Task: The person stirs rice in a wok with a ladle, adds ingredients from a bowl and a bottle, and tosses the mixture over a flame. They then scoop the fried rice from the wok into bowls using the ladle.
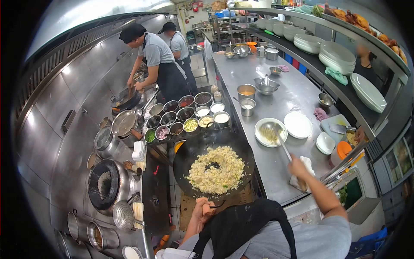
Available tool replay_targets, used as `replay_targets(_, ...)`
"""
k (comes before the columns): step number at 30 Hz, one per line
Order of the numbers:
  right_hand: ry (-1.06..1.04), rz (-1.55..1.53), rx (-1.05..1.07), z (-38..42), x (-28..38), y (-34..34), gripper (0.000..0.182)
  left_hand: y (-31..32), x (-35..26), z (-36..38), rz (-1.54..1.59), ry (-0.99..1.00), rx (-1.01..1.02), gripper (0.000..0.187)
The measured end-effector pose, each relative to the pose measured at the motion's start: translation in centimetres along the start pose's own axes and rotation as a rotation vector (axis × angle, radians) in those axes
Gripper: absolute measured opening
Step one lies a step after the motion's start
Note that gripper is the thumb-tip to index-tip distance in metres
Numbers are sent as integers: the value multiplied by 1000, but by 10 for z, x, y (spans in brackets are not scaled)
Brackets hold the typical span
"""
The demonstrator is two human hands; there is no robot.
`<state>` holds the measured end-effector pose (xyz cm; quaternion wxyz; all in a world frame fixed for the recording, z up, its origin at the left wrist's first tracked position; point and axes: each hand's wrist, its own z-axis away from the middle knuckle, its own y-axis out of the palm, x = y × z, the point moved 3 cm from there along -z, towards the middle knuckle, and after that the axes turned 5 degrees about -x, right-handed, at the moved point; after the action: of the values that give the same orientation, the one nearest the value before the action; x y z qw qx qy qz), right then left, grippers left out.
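My left hand (201,212) is closed around the handle of a black wok (184,153), where a bit of orange-brown material shows. Fried rice (226,166) with green bits lies in the wok, with a small hollow near its middle. My right hand (300,167) grips the long handle of a metal ladle (283,148). The ladle's bowl is over a white plate (258,134) on the steel counter, and some rice shows there. Right beside it lies another white plate (298,124). A white cloth (305,166) lies by my right hand.
Several ingredient tins (190,125) stand beyond the wok. Left is a stove with a second wok (115,179) and a perforated skimmer (123,216). Metal pots (247,108) and a white bowl (325,143) stand on the counter (276,185). A shelf of plates overhangs the right; two co-workers (159,56) stand ahead.
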<state>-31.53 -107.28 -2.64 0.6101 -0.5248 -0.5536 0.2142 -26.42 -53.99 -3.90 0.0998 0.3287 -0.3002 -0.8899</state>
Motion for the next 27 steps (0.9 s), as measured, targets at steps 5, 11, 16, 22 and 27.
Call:
replay_targets(5,148,-107,-145,29,33,44,67,-6,4,24,127,-34,32,6)
replay_targets(11,-107,-299,-432,44,95,-7,61,-21,-25,52,275,-5,117,6)
replay_targets(16,231,-890,36,64,221,-74,62,24,-77,-39,247,45,213,8)
replay_targets(22,371,-1024,120,156,290,-119,62,-13,-66,71,258,-23,349,14)
replay_targets(27,555,-1187,232,189,340,-156,51,-35,-79,76,181,-65,226,12)
